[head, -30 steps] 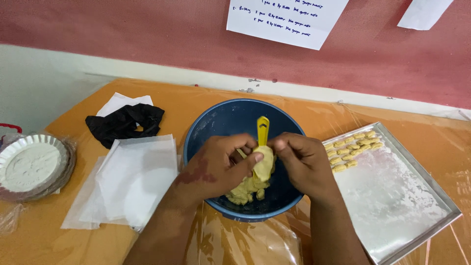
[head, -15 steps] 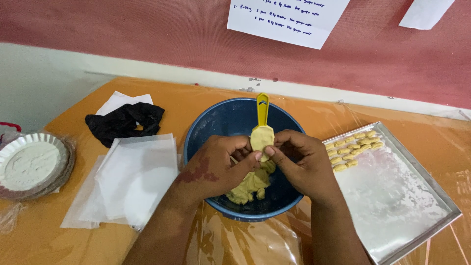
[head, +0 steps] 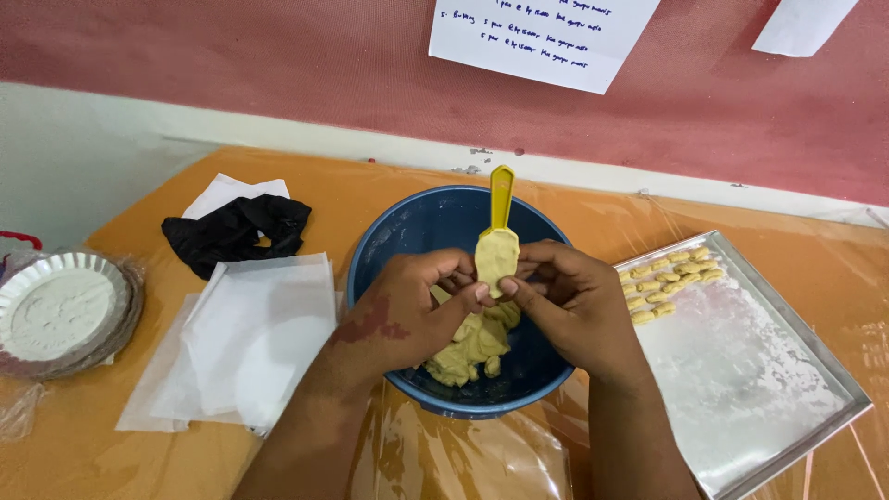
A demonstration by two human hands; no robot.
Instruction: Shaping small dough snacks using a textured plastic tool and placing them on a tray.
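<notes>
Over a blue bowl [head: 407,231], my left hand [head: 407,310] and my right hand [head: 569,301] together hold a small yellow mould [head: 499,236] packed with pale dough. The mould stands upright, handle up, with thumbs and fingertips of both hands pressing on the dough in it. A lump of yellow dough [head: 472,347] lies in the bottom of the bowl, partly hidden by my hands.
A floured metal tray [head: 741,370] at the right holds several shaped dough pieces [head: 667,273] at its far corner. White paper sheets [head: 245,338] and a black cloth [head: 236,231] lie at the left. A fluted dish of flour [head: 60,310] sits at the far left.
Both hands have lifted the mould up from inside the bowl to above its middle. The dough now sits flat in the mould, held more upright.
</notes>
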